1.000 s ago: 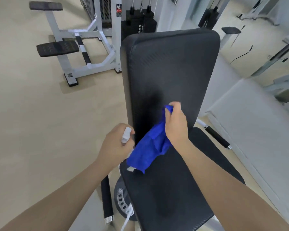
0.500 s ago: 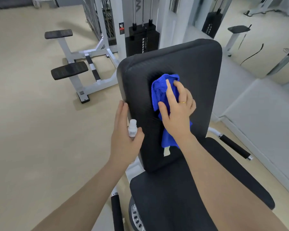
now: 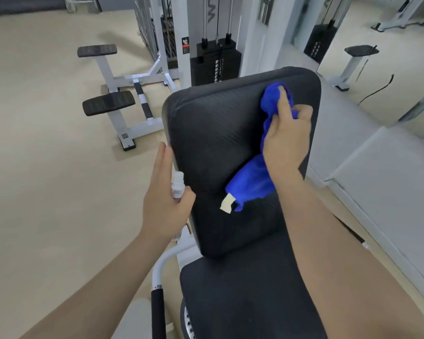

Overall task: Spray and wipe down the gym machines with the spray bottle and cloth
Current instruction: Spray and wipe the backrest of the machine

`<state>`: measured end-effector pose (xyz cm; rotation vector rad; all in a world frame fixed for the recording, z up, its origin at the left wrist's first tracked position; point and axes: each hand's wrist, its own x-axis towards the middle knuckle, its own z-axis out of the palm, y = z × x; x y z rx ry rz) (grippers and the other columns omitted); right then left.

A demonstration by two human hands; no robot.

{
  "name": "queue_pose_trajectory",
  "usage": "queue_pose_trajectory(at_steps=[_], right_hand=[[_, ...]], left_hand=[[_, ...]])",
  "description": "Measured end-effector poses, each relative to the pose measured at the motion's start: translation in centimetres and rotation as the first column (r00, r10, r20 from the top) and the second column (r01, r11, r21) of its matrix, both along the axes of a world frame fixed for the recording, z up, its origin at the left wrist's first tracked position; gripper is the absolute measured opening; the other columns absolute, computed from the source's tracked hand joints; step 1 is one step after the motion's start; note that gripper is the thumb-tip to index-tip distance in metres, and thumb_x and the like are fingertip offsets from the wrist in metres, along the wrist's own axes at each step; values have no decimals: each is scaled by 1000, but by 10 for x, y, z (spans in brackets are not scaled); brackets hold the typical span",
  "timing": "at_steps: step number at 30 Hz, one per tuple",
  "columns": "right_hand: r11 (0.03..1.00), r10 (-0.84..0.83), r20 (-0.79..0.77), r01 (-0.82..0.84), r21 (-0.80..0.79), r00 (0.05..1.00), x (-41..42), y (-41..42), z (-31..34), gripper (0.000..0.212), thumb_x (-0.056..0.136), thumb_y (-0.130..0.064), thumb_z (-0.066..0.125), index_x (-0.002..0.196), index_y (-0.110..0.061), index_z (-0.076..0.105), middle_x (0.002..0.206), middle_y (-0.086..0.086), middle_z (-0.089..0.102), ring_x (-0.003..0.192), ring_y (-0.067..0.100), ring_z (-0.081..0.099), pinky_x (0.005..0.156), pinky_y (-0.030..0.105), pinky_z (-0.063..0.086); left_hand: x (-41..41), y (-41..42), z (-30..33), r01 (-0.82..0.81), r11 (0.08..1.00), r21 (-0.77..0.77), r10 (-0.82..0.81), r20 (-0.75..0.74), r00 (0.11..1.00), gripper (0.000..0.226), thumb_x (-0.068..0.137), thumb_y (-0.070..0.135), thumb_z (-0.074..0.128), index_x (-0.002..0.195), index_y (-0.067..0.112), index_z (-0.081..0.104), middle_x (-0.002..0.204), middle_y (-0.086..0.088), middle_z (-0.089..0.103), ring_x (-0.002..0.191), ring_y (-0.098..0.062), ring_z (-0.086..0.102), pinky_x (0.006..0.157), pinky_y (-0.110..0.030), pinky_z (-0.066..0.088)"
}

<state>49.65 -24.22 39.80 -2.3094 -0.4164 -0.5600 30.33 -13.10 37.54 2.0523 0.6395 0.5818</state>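
A black padded backrest (image 3: 213,148) rises in front of me above a black seat pad (image 3: 242,302). My right hand (image 3: 288,140) presses a blue cloth (image 3: 252,182) against the backrest's upper right part; the cloth's lower end with a pale tag hangs down over the pad. My left hand (image 3: 167,194) holds a small white spray bottle (image 3: 177,185) with thumb and palm beside the backrest's left edge, its fingers stretched out along that edge.
A white-framed machine with black pads (image 3: 108,104) stands on the beige floor to the far left. A black weight stack (image 3: 216,62) sits behind the backrest. A white wall ledge (image 3: 377,182) and mirror run along the right. A black handle grip (image 3: 158,314) sticks out below left.
My right hand has swept the cloth from the backrest's lower middle up to its top and then over to the upper right. The left hand with the bottle has risen beside the backrest edge.
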Motion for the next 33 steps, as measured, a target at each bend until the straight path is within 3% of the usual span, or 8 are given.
queue_pose_trajectory(at_steps=[3,6,10,15,19,23,26,33], right_hand=[[996,-26,-24,28,83,999,14,-5,1,54,92,-11,39,143,-29,36,114,14,43,86,25,51,74,41,49],[988,145,30,-144,-47,989,-23,10,-18,53,89,-13,46,139,-28,41,109,9,45,86,23,49,69,33,45],[907,399,125,-372,-197,908,-65,15,-40,66,67,2,68,127,-23,57,99,12,56,73,25,55,53,26,47],[996,18,-53,-14,85,998,19,-27,-36,56,91,-7,43,142,-30,37,115,11,43,90,29,51,72,40,49],[977,-51,-104,71,199,993,32,-32,-50,51,94,-12,35,143,-26,34,118,13,40,81,26,50,76,39,47],[984,176,-57,-176,3,983,-38,-15,-85,50,90,-21,53,137,-25,37,111,-8,43,81,7,51,68,31,50],[915,352,123,-314,-253,928,-68,-16,-109,84,68,0,73,135,-28,33,114,7,40,80,25,57,54,27,49],[974,-102,-135,126,186,986,23,-48,-79,48,97,-15,38,144,-20,33,111,11,42,80,15,41,74,22,35]], left_hand=[[7,-9,-5,18,996,87,-13,-54,998,83,85,4,54,149,25,7,151,24,-4,114,36,-1,74,13,19],[11,-24,-5,-4,995,96,11,-71,997,83,85,6,56,149,21,6,149,21,-10,106,41,-4,67,9,26],[20,-43,5,-29,996,86,36,-88,995,79,84,7,55,149,25,14,157,5,-15,124,26,2,75,-7,29],[29,-51,2,-72,984,161,100,-174,980,68,84,8,53,143,32,32,153,0,-28,87,-15,57,68,-24,39],[34,-50,-14,-110,968,226,149,-164,975,74,81,6,55,141,41,31,152,2,-29,86,-22,62,65,-29,46],[36,-48,-17,-84,958,275,125,-135,983,78,78,5,56,142,41,30,153,-7,-28,83,-24,63,61,-28,43],[37,-47,-15,-56,948,313,99,-122,988,77,76,3,57,143,33,33,153,-19,-23,81,-25,61,60,-24,39],[34,-40,-25,-12,887,462,65,-100,993,75,74,3,57,143,26,35,150,-30,-16,53,-24,52,53,-23,33]])
